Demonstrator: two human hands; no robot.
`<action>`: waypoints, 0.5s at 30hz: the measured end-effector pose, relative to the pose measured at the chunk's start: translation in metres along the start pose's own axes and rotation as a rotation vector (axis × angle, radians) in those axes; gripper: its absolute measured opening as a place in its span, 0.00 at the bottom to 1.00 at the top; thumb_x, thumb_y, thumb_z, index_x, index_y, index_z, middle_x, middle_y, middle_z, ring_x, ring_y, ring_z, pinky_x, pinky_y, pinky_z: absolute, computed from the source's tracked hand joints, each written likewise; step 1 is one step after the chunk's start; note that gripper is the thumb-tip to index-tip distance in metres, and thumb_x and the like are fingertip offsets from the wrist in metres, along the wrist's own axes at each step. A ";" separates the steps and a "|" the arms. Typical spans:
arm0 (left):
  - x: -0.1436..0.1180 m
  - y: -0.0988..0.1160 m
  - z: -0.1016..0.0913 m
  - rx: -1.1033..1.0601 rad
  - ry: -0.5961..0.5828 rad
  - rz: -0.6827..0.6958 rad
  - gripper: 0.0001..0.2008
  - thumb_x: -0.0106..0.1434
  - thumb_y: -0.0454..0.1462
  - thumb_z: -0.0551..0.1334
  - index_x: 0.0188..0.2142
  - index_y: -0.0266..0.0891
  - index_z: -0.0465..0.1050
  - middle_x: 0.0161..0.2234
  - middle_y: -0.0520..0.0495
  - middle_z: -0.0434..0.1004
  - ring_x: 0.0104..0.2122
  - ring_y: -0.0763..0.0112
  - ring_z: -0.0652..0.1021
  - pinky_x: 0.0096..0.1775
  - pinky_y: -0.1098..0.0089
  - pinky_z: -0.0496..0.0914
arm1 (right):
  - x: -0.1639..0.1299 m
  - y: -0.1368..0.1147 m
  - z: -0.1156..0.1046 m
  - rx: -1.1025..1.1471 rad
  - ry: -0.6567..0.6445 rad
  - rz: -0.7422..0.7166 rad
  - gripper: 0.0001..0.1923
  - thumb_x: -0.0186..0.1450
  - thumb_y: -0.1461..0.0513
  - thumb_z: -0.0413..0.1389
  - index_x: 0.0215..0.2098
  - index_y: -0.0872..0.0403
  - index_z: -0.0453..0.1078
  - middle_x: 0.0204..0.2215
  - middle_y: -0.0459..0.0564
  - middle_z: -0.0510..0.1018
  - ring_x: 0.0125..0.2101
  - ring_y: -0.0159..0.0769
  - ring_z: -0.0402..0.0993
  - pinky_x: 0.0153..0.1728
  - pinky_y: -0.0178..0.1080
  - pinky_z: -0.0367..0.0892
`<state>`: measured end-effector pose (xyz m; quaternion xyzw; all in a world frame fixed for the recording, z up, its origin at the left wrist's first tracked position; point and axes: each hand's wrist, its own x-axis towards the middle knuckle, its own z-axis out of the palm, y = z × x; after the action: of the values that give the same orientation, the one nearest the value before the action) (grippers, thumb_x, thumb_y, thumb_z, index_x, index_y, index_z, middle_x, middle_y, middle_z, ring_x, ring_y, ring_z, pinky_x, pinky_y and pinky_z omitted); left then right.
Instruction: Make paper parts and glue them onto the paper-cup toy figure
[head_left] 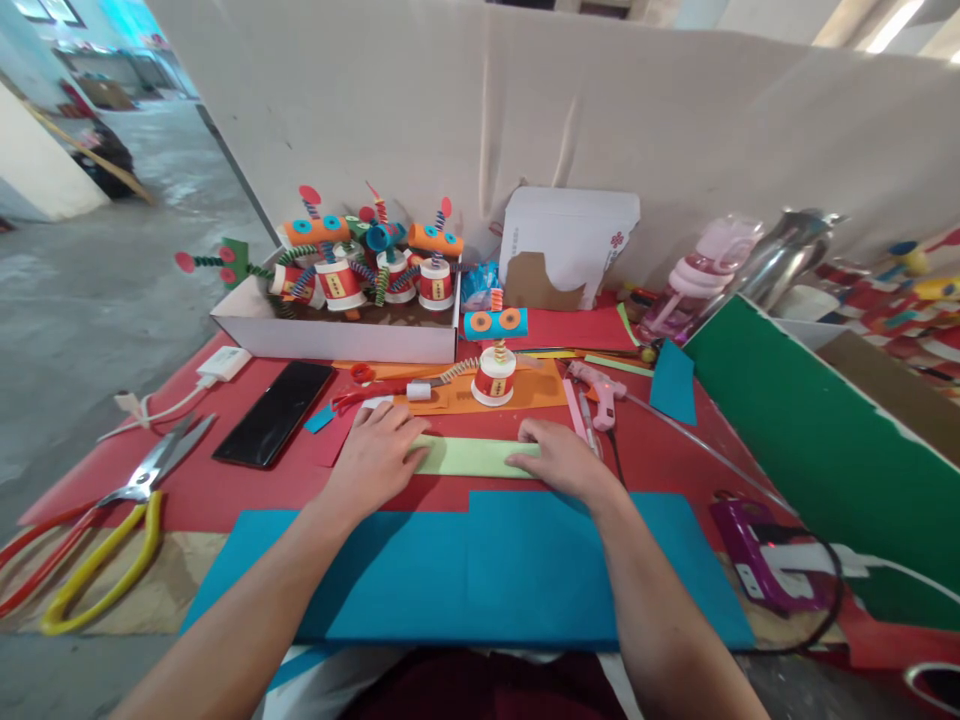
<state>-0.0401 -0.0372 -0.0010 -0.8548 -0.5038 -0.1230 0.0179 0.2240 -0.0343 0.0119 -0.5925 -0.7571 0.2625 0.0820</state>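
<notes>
From where I stand, I see a pale green strip [469, 457] lying flat across the red sheet [660, 460], just beyond the blue paper [420, 580] and in front of the person's body. Both hands are on it, one at each end. The left hand [382, 455] lies palm down over the left end, its fingers pointing away from the body and its thumb set apart, near the strip's surface. The right hand [561, 458] is at the other end, with the thumb reaching in over the strip and the index finger bent near the far edge, so a gap shows between these two tips. Whether either hand pinches the paper or only presses it down, I cannot tell, because the undersides are hidden.

The strip looks like paper, so I judge it to be very light, easy to bend, and not very slippery. It would probably crease under a hard fingertip and could tear if the two ends were pulled strongly. The best hold, in my opinion, is a gentle one close to both short ends, with the middle left flat.

Behind the strip stands a cup figure [495, 388], near but not touching it. The red scissors [375, 392] lie beyond the left hand, and the glue gun [606, 408] lies beyond the right one
</notes>
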 end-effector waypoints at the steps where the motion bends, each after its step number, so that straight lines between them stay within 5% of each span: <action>1: 0.000 0.000 0.000 -0.006 0.003 -0.018 0.07 0.62 0.38 0.57 0.37 0.41 0.72 0.38 0.43 0.74 0.42 0.56 0.70 0.42 0.56 0.63 | 0.000 0.001 0.000 0.006 -0.001 -0.008 0.09 0.60 0.57 0.57 0.29 0.53 0.64 0.30 0.46 0.75 0.31 0.33 0.68 0.29 0.34 0.53; 15: 0.002 -0.006 0.009 -0.031 -0.071 -0.094 0.09 0.63 0.38 0.54 0.28 0.41 0.66 0.30 0.46 0.75 0.36 0.60 0.72 0.36 0.62 0.64 | 0.002 0.000 0.001 -0.029 0.009 0.011 0.04 0.65 0.61 0.53 0.31 0.52 0.67 0.32 0.47 0.78 0.33 0.35 0.70 0.29 0.34 0.53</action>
<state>-0.0421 -0.0312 -0.0100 -0.8342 -0.5417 -0.1012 -0.0188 0.2227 -0.0330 0.0108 -0.5989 -0.7573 0.2493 0.0750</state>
